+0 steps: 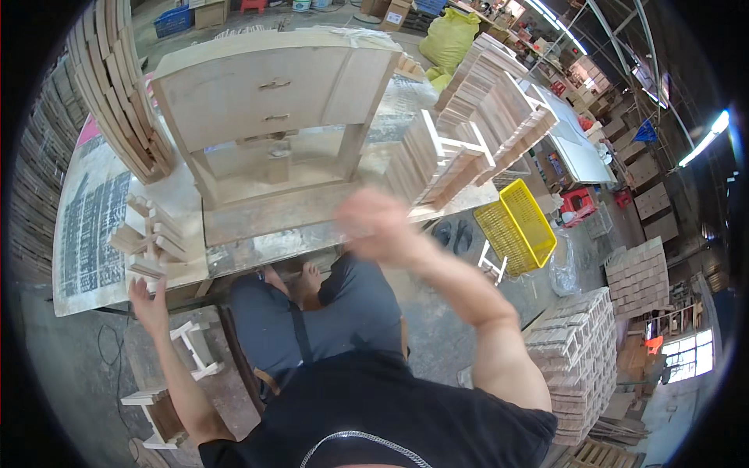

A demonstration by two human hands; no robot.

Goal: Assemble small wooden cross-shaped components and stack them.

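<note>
Loosely parted, the fingers of the left grip (148, 304) sit at the near end of the wooden pieces (150, 234) on the table (94, 234); whether they hold one, I cannot tell. The blurred right grip (376, 222), its closure unclear, hangs near the wooden stand (257, 101).

Your bench (94, 226) is off-white, patched at its left with dark, streaky print. On it, your wooden pieces (148, 242) are pale tan; the slat stack (413, 160) shows light-and-brown stripes. Right of it, your basket (495, 238) is bright yellow, lattice-patterned; beyond it, the sack (450, 39) is yellow-green.
</note>
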